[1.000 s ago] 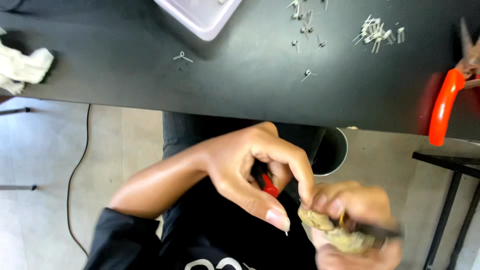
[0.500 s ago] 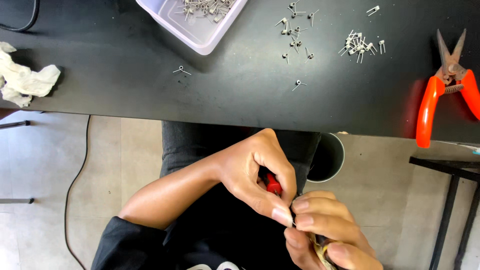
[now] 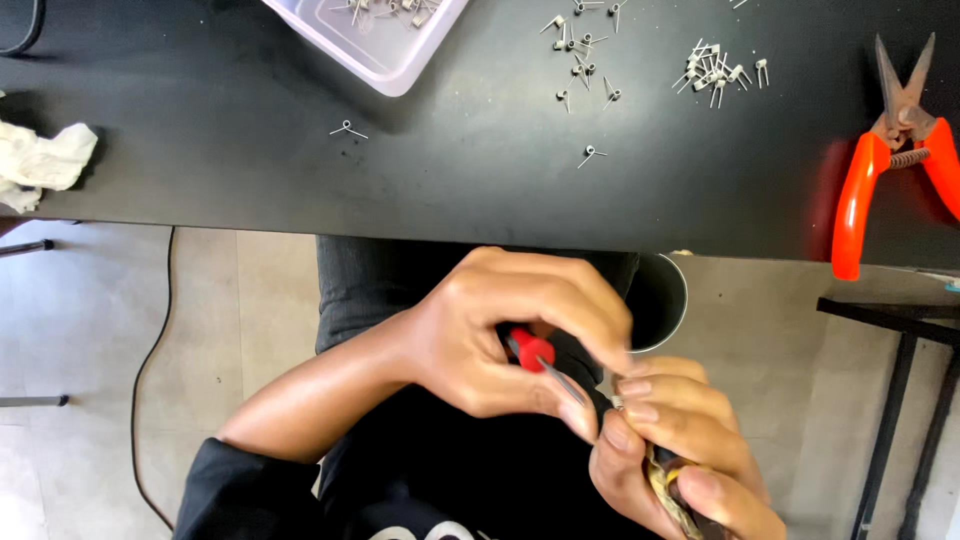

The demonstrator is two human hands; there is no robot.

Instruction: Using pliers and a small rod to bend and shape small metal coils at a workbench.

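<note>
Black and matte, the surface [image 3: 480, 190] fills the upper part of the head view, with pale floor tiles showing below its near edge. Below that edge, over the person's lap, the left hand [image 3: 520, 335] is curled closed around a small tool with a red handle [image 3: 530, 350], whose thin metal shaft [image 3: 566, 382] points down and to the right toward the other hand. The right hand [image 3: 675, 450] is closed too, gripping a tan, woven-looking object [image 3: 668, 490] low in the frame; most of that object is hidden by the fingers, so its kind cannot be told. The tip of the tool meets the right hand's fingertips [image 3: 632, 388], and the two hands touch there. Behind them sits the dark round opening of a metal-rimmed container [image 3: 672, 300], just under the surface edge. On the surface, a clear plastic tray [image 3: 375, 55] at the top holds small metal parts, and more small metal parts [image 3: 585, 55] lie scattered to its right, with a tighter cluster [image 3: 715, 70] further along. One lone part [image 3: 347, 129] lies near the tray and another lone part [image 3: 590, 155] lies toward the middle. Orange-handled snips [image 3: 890, 160] rest at the right end, well apart from both hands, and a crumpled white cloth [image 3: 40, 160] lies at the left edge.
</note>
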